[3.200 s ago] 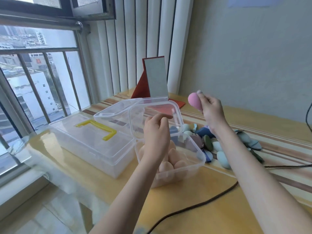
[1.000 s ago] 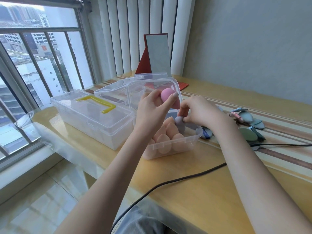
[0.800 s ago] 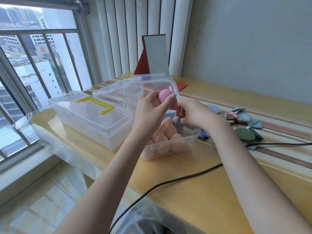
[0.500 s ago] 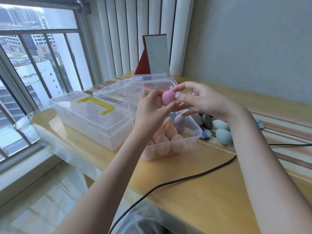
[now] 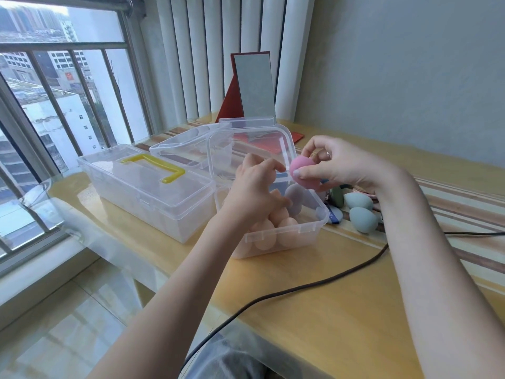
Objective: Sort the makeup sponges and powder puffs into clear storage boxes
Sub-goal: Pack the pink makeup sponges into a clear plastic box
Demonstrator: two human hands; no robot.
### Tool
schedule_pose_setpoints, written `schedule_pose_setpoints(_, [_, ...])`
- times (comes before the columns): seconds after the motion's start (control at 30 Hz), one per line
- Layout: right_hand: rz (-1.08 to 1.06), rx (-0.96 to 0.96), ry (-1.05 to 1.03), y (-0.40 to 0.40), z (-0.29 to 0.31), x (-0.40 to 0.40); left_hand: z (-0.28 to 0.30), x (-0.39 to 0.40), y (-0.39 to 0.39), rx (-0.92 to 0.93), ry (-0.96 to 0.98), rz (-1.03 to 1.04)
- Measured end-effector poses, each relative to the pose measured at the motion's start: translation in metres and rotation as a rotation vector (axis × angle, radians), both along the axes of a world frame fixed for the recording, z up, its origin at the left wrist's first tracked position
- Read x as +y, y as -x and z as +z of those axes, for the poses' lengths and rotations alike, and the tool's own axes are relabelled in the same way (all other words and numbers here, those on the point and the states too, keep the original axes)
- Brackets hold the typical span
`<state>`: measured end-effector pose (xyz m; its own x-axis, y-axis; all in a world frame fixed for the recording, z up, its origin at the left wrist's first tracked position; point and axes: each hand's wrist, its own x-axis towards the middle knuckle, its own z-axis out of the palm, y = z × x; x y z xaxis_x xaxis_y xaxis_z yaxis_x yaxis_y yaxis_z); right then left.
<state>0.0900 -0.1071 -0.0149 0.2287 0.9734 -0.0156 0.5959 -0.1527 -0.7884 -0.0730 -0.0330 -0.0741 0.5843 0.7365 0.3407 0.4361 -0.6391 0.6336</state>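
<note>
While the pink sponge is held above the open box, the entries run as follows.

Step in hand: placing the pink sponge [image 5: 304,173] into the open box [image 5: 284,236]; this is a judgement from how things lie.
Right hand: right hand [image 5: 338,165], over the far right part of the box, thumb and fingertips pinching the pink sponge at its rounded end, the other fingers curled loosely above.
Left hand: left hand [image 5: 257,192], inside the box on its left, fingers bent and pressed together on the sponges there; what, if anything, it grips cannot be told.
Box contents: peach sponges [image 5: 287,232] packed along the near wall, one grey-lilac sponge [image 5: 293,196] behind them, just under the pink one.
Lid: clear lid [image 5: 246,149], standing upright at the far edge.
Unsorted stock: two teal sponges [image 5: 362,218] and flatter puffs, on the table [image 5: 341,310] just right of the box.
Second container: closed box with yellow handle [image 5: 155,184], to the left, touching or nearly touching the open one.
Hazard: black cable [image 5: 314,283] across the near table; keep the forearm off it.
Method advised: lower the sponge into the gap beside the grey-lilac one, release only once it rests, and use the left fingers to hold the peach ones back so none rolls out.
</note>
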Motion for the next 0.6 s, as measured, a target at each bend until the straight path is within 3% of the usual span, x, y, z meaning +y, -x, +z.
schedule_pose_setpoints(0.23, [0.000,-0.317,0.104,0.007,0.007,-0.002,-0.001,0.001,-0.001,-0.009,0.000,0.023])
schedule_pose_setpoints(0.47, [0.170,-0.527,0.315,0.027,0.001,0.005,-0.002,0.001,-0.001,-0.015,-0.008,0.014])
schedule_pose_setpoints(0.6, [0.107,-0.607,0.279,0.037,-0.008,0.010,-0.003,0.002,-0.002,-0.005,-0.013,0.019])
